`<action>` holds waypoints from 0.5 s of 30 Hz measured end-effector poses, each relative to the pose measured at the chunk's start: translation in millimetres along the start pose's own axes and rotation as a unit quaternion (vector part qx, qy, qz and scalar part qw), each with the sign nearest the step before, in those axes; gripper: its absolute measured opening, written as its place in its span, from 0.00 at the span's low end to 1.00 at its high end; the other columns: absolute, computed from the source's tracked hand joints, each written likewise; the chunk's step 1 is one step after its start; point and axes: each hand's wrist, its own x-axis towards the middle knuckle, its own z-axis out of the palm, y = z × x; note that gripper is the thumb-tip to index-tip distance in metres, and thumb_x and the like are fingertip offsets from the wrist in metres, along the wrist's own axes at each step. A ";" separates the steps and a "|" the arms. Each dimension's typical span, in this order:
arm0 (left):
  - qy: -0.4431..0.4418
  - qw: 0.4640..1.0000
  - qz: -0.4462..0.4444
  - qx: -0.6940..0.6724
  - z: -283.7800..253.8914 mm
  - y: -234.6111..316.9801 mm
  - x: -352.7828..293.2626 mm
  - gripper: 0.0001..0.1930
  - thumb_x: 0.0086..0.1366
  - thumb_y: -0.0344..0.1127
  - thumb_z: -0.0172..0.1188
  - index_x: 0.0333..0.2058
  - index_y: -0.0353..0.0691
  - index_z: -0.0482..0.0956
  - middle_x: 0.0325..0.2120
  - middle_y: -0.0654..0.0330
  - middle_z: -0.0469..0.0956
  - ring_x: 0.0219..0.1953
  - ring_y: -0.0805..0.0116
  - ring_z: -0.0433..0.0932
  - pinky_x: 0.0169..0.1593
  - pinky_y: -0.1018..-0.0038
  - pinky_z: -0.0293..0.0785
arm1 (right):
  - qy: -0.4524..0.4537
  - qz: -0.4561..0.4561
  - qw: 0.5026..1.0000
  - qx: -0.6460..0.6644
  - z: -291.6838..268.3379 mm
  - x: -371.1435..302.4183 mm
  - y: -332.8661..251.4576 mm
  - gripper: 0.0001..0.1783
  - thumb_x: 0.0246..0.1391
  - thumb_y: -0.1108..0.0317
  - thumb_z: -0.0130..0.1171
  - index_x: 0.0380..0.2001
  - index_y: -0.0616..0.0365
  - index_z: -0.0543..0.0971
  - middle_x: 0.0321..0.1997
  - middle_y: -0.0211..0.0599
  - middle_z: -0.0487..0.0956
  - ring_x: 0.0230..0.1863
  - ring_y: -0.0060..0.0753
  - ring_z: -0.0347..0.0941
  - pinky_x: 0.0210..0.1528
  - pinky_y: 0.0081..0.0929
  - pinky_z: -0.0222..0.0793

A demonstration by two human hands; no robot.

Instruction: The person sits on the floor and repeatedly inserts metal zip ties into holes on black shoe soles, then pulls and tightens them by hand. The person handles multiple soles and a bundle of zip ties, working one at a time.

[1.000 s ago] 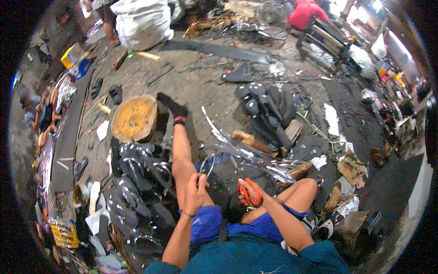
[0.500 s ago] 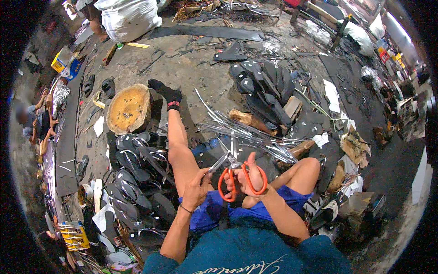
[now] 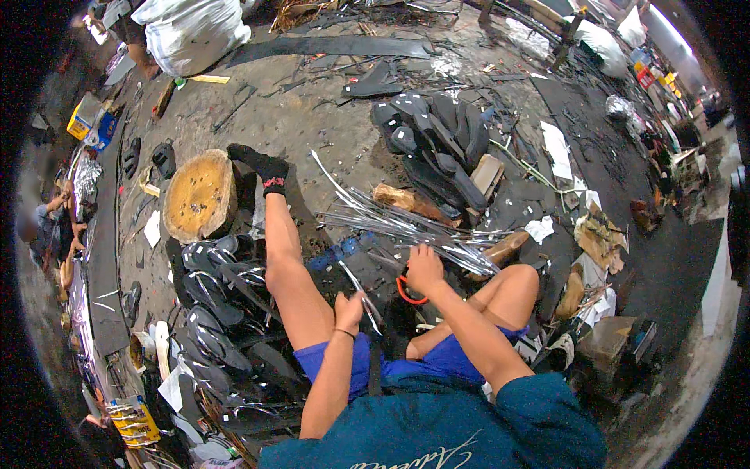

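My left hand (image 3: pixel 348 313), in front of my left thigh, is closed around a thin black-and-silver strip (image 3: pixel 353 275), one end reaching up past the fingers and the other down beside the hand. My right hand (image 3: pixel 424 271) has its fingers curled at the near edge of a bundle of long silver strips (image 3: pixel 445 248). A pair of scissors with red handles (image 3: pixel 411 297) is under that hand, one red loop showing below the fingers; the hand and dim light mostly hide the blades.
Black sandals (image 3: pixel 211 289) are heaped at my left, beside a round wooden block (image 3: pixel 199 195). More dark soles (image 3: pixel 437 144) lie piled ahead, near wood pieces (image 3: pixel 414 202). A large white sack (image 3: pixel 191 35) stands at the far left. Another person (image 3: pixel 58 223) sits at the left edge.
My right hand has turned over and moved forward with the scissors, from upright before me to low by the silver strips. My left hand, still holding its strip, has moved slightly right.
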 end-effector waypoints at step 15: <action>-0.211 0.935 -0.049 -0.282 41.7 52.4 54.9 0.16 0.71 0.38 0.55 0.54 0.38 0.74 0.43 0.63 0.81 0.37 0.76 0.76 0.35 0.78 0.71 | 0.072 -0.109 0.923 0.362 -66.0 -9.1 -13.7 0.12 0.60 0.64 0.57 0.43 0.58 0.78 0.42 0.45 0.80 0.44 0.51 0.78 0.46 0.43 0.74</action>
